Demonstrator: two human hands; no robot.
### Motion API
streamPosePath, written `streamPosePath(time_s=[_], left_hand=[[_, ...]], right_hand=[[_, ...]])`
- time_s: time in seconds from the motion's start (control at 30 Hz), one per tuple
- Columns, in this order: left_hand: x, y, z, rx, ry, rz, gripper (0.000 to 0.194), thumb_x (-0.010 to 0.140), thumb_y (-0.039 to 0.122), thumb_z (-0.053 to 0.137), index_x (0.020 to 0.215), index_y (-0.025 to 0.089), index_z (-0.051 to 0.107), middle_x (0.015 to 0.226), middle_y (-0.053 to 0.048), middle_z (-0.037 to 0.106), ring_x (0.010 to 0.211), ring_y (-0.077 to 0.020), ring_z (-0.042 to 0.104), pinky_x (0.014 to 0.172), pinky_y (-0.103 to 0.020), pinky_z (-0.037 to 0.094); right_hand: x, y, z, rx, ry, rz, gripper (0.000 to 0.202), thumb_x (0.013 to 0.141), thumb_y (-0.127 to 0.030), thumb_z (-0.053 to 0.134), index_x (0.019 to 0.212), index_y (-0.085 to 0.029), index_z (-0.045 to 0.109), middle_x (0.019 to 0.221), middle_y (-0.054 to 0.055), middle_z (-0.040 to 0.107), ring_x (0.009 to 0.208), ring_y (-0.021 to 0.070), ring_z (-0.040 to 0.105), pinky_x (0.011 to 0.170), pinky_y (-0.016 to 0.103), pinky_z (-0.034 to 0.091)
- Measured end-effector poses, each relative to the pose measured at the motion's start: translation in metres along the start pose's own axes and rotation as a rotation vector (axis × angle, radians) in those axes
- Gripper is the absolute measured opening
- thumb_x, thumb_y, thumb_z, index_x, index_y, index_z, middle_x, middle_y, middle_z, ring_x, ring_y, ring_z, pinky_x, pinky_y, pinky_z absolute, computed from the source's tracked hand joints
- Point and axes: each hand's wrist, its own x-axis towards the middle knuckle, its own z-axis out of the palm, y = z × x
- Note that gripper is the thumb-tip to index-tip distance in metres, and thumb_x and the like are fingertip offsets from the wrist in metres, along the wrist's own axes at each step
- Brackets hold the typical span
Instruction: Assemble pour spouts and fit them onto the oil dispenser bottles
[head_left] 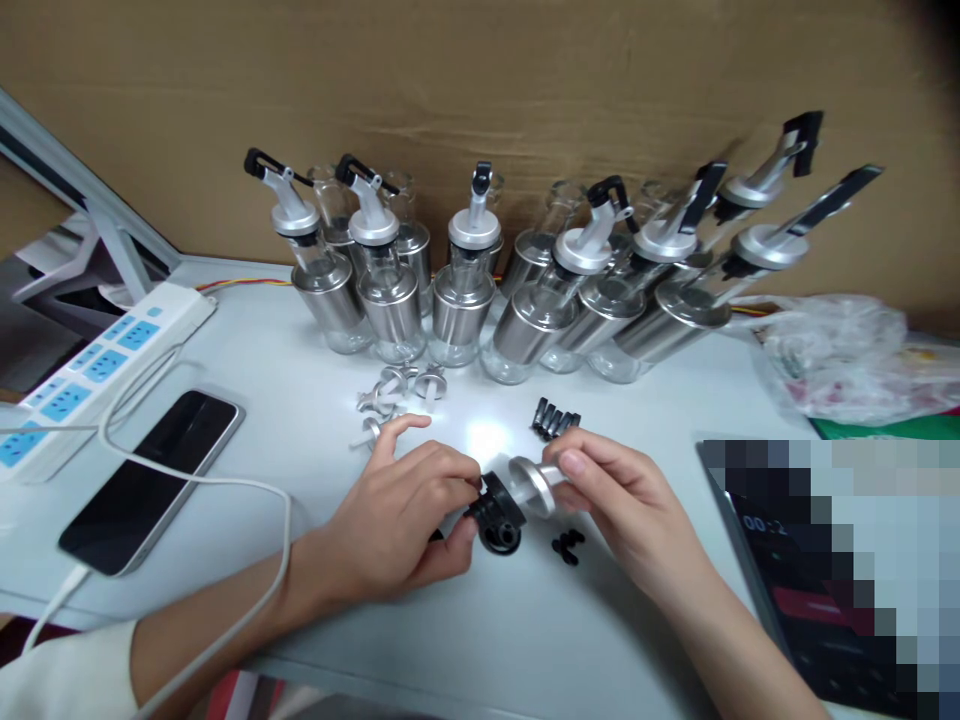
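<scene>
My left hand (420, 500) pinches a black stopper (501, 500) between thumb and fingers, its index finger stretched out. In my right hand (607, 490) is a silver pourer cap (534, 486), gripped by its spout with the disc facing the stopper. Stopper and cap are very close together; whether they touch I cannot tell. Under the hands lie black rings (499, 542) and small black pieces (568, 546). Several black flip lids (553, 418) lie in a row behind my right hand. Loose silver pourer caps (390, 388) are grouped beyond my left hand.
Several glass bottles with steel sleeves (463, 308) stand along the cardboard wall (450, 80), the front ones topped with pourers. At left are a power strip (97, 375), a phone (150, 480) and a white cable crossing my left forearm. A plastic bag (840, 345) and dark tablet-like device (750, 540) lie right.
</scene>
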Motion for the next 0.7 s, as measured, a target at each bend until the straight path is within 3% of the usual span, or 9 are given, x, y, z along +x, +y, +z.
streamPosePath(time_s=[0.3, 0.47, 0.57, 0.7], left_hand=[[-0.0025, -0.0026, 0.0031, -0.016, -0.019, -0.041, 0.009, 0.082, 0.02, 0.048, 0.091, 0.02, 0.045, 0.092, 0.0, 0.064, 0.082, -0.0118, 0.061, 0.105, -0.041, 0.023], [0.0, -0.0025, 0.0011, -0.035, -0.136, 0.044, 0.041, 0.082, 0.021, 0.044, 0.122, 0.016, 0.037, 0.113, -0.009, 0.062, 0.104, -0.0181, 0.058, 0.103, -0.041, 0.027], [0.002, -0.001, 0.0, -0.014, -0.244, 0.134, 0.046, 0.082, 0.018, 0.042, 0.128, 0.016, 0.034, 0.113, -0.008, 0.064, 0.097, -0.0167, 0.06, 0.102, -0.041, 0.027], [0.0028, 0.0018, 0.0006, -0.019, -0.247, 0.155, 0.04, 0.081, 0.016, 0.041, 0.121, 0.016, 0.039, 0.106, -0.005, 0.066, 0.09, -0.0146, 0.061, 0.103, -0.039, 0.024]], right_hand=[[0.0009, -0.0037, 0.0017, -0.016, -0.059, 0.016, 0.038, 0.084, -0.051, 0.056, 0.065, -0.018, 0.052, 0.052, -0.006, 0.037, 0.05, 0.0092, 0.032, 0.049, 0.023, 0.025], [0.0016, -0.0057, 0.0019, -0.062, -0.115, 0.032, 0.04, 0.084, -0.053, 0.055, 0.065, -0.018, 0.051, 0.052, -0.006, 0.037, 0.05, 0.009, 0.032, 0.049, 0.023, 0.026], [0.0014, -0.007, 0.003, -0.1, -0.164, 0.033, 0.04, 0.084, -0.053, 0.054, 0.065, -0.018, 0.052, 0.053, -0.006, 0.038, 0.05, 0.0089, 0.033, 0.05, 0.023, 0.027], [0.0013, -0.0076, 0.004, -0.142, -0.199, 0.034, 0.04, 0.086, -0.052, 0.052, 0.065, -0.018, 0.053, 0.054, -0.005, 0.041, 0.051, 0.0092, 0.036, 0.051, 0.023, 0.029]])
